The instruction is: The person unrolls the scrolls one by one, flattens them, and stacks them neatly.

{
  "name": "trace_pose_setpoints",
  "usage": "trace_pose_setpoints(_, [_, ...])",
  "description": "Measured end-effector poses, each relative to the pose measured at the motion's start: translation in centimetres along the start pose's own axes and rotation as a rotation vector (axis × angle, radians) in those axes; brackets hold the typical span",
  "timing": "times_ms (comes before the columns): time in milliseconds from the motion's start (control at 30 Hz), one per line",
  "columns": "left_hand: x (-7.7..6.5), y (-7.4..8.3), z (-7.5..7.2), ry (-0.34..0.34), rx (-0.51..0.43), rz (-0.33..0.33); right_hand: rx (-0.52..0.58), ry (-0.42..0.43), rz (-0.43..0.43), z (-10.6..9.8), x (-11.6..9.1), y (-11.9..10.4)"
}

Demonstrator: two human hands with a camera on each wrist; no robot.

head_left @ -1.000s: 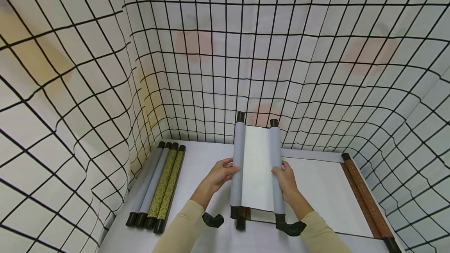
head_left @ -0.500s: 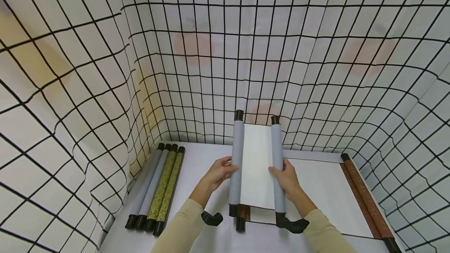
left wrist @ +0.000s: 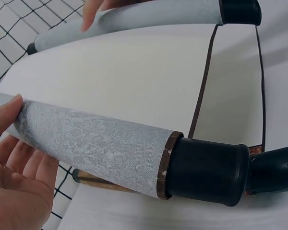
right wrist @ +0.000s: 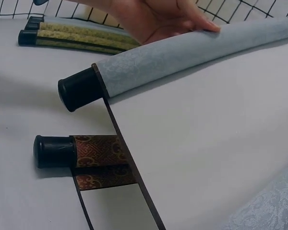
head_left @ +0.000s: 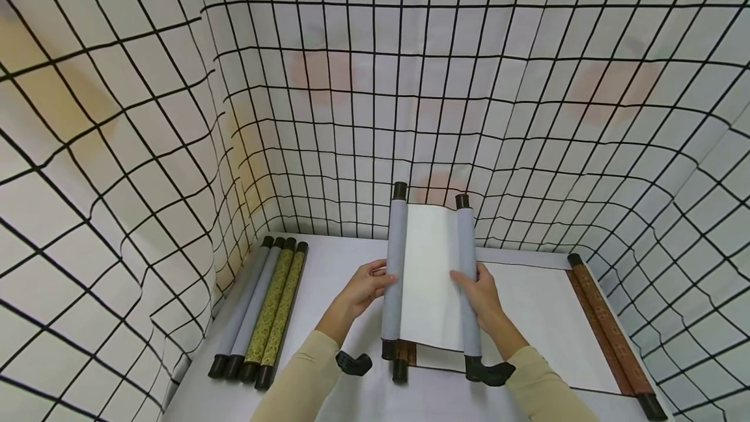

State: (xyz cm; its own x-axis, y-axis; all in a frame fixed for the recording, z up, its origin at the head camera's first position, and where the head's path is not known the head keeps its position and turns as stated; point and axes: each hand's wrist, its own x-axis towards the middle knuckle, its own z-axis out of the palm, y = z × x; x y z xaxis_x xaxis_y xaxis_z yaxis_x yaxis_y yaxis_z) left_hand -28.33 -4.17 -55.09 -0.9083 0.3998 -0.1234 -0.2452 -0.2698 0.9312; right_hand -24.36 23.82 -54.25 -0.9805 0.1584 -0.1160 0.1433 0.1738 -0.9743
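A partly unrolled scroll (head_left: 430,275) with grey-blue patterned backing and black end knobs is held above the table, tilted up at its far end. My left hand (head_left: 368,288) grips its left roll (head_left: 394,259), thumb on top and fingers behind, as the left wrist view shows. Around the right roll (head_left: 467,246) my right hand (head_left: 482,295) curls, thumb on the white side. Blank white paper spans the gap between the rolls. Beneath lies an open brown-patterned scroll (head_left: 545,324), its left roll (right wrist: 98,151) mostly covered.
Two grey-blue rolled scrolls (head_left: 254,311) and two yellow-green patterned ones (head_left: 281,311) lie side by side on the left of the white table. The brown scroll's right roll (head_left: 612,331) lies along the right side. Black-gridded white walls (head_left: 445,116) enclose the back and sides.
The right roll and my right hand have shifted a little to the right, so a wider strip of white paper shows. My left hand has barely moved.
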Motion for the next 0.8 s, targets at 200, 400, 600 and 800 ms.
trace_pose_setpoints(200, [-0.2,0.0,-0.4,0.012,0.01,0.001,-0.069,0.013,-0.019,-0.2,0.0,0.1])
trace_pose_setpoints(400, [-0.3,0.4,-0.6,0.021,0.03,-0.002,-0.059,0.022,0.015,-0.8,0.2,0.1])
trace_pose_setpoints(600, [-0.4,0.5,-0.7,0.032,0.014,-0.005,-0.011,0.034,0.041,-1.1,0.1,0.0])
trace_pose_setpoints(800, [-0.4,0.2,-0.6,0.01,-0.002,-0.007,-0.029,0.046,0.022,-1.1,0.0,-0.1])
